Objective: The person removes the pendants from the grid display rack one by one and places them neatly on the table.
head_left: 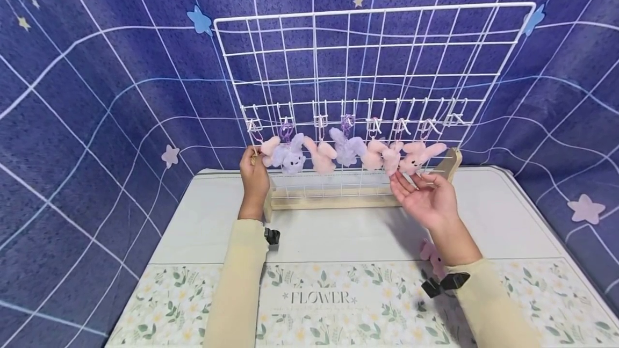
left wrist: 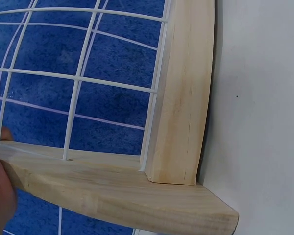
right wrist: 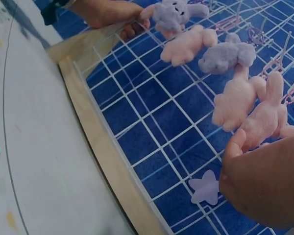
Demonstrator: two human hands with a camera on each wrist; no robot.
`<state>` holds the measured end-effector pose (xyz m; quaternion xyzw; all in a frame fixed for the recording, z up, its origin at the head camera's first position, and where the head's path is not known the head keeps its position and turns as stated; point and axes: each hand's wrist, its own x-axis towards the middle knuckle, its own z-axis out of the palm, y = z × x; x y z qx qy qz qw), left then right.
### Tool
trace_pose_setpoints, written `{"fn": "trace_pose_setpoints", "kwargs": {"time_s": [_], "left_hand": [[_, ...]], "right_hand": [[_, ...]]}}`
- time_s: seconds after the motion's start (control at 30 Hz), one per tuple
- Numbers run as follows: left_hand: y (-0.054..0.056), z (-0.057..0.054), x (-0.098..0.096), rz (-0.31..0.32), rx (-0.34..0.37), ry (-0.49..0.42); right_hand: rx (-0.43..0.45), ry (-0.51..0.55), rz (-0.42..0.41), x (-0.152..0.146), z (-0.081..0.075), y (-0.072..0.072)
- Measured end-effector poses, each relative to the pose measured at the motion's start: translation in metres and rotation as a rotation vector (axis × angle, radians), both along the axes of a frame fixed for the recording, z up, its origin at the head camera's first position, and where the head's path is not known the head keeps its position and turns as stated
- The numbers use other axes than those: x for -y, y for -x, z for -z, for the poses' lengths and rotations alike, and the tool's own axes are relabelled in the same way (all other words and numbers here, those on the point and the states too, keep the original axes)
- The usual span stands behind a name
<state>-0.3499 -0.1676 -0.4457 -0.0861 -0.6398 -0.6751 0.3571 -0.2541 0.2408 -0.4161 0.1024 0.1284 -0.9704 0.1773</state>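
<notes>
A white wire grid rack (head_left: 372, 44) stands upright in a wooden base (head_left: 333, 201). Pink and lilac plush bunny keychains hang in a row from its hooks. At the left end, my left hand (head_left: 254, 176) grips the wooden side piece (left wrist: 122, 196), thumb and a finger on opposite faces. My right hand (head_left: 427, 197) is palm up under the row's right end, fingers loosely extended. Its fingertips touch or nearly touch a pink plush bunny (head_left: 391, 159); another pink plush bunny (head_left: 418, 158) hangs right beside it. In the right wrist view, that hand partly covers the rightmost plush.
Another pink plush (head_left: 432, 256) lies on the table, partly behind my right wrist. A white mat with a floral front band (head_left: 319, 326) covers the table (head_left: 338, 235). Blue patterned cloth (head_left: 121, 58) hangs behind and at both sides. The rightmost hook (head_left: 454, 118) carries no plush.
</notes>
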Motion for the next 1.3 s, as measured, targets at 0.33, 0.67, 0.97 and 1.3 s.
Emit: {"fn": "trace_pose_setpoints", "kwargs": {"time_s": [0.33, 0.67, 0.97, 1.3], "left_hand": [[0.001, -0.001, -0.001, -0.005, 0.002, 0.014], [-0.006, -0.008, -0.002, -0.015, 0.005, -0.007], [-0.027, -0.026, -0.010, 0.009, -0.011, -0.011], [-0.025, -0.023, -0.009, 0.014, -0.015, -0.006]], "right_hand": [[-0.139, -0.160, 0.013, 0.003, -0.006, -0.004], [-0.322, -0.198, 0.060, 0.001, -0.012, -0.008], [-0.400, -0.310, 0.109, 0.008, -0.030, -0.022], [-0.487, -0.359, 0.150, 0.014, -0.048, -0.036]]}}
